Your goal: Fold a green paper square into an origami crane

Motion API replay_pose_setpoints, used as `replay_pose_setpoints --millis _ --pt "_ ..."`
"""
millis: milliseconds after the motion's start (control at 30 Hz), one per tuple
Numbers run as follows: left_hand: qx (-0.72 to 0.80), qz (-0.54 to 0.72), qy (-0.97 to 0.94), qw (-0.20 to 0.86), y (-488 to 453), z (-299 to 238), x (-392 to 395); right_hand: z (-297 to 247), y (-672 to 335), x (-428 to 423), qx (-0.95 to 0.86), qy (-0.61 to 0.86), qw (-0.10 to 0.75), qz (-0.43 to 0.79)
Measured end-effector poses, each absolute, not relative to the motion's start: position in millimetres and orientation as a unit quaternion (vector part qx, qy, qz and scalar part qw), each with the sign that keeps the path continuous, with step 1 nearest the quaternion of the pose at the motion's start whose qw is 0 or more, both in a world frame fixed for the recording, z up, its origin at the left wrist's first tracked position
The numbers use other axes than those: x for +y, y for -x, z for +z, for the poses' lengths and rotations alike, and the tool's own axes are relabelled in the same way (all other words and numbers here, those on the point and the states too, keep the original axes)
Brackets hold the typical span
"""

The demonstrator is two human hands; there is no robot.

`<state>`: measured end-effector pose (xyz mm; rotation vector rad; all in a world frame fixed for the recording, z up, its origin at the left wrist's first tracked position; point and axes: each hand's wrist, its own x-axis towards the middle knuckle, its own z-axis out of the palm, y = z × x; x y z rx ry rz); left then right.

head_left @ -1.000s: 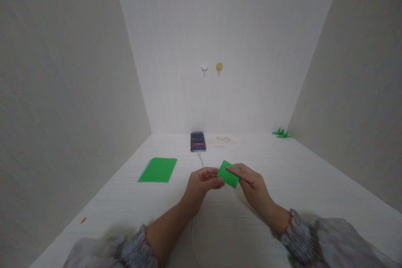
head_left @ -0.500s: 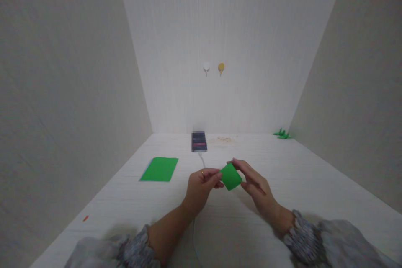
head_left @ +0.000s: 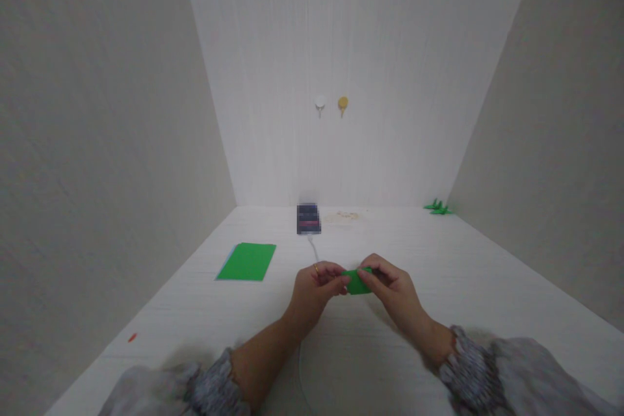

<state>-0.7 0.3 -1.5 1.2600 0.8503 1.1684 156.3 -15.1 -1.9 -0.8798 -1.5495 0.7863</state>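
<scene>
A small folded piece of green paper (head_left: 355,281) is held just above the white table (head_left: 487,286), in the middle of the view. My left hand (head_left: 316,283) pinches its left edge; a ring shows on one finger. My right hand (head_left: 390,286) pinches its right side, fingers closed over the top. The paper looks flattened into a narrow strip between the two hands.
A stack of green paper sheets (head_left: 247,262) lies to the left. A small dark device (head_left: 308,219) with a white cable stands at the back. Folded green paper figures (head_left: 437,208) sit at the far right corner. Two hooks (head_left: 331,104) are on the back wall. Walls close in both sides.
The green paper, held up as a square before, has been folded or tipped flat into a narrow strip. Both hands have drawn closer together on it.
</scene>
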Motion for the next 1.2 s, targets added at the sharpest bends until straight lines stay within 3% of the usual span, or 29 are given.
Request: replay_pose_setpoints --millis 700,1200 --pt "0.37 0.507 -0.566 0.535 1.0 1.0 -1.9 0.7 -155.7 -14.8 -0.664 0.393 0.574 0.274" --pt "0.377 0.522 -0.576 0.504 2.4 3.2 -1.9 -0.2 -157.2 -16.2 -0.641 0.379 0.582 0.327"
